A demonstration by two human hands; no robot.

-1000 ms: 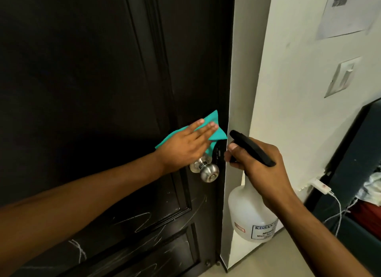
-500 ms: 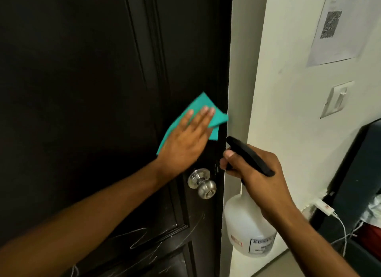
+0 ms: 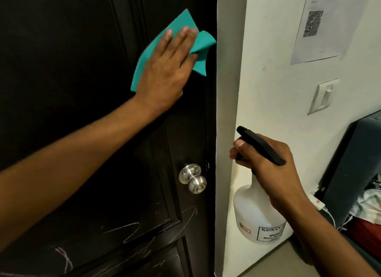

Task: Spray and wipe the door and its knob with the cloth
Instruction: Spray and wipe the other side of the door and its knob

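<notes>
The dark door [image 3: 72,91] beside the white wall [image 3: 268,80] is mid-wipe; chalky scribbles low down and the knob [image 3: 193,184] look undone. Your left hand [image 3: 165,70] presses the cloth [image 3: 181,27] flat under straight fingers [image 3: 179,39], well above the knob. Your right hand [image 3: 270,169] grips the spray bottle [image 3: 255,214].
</notes>
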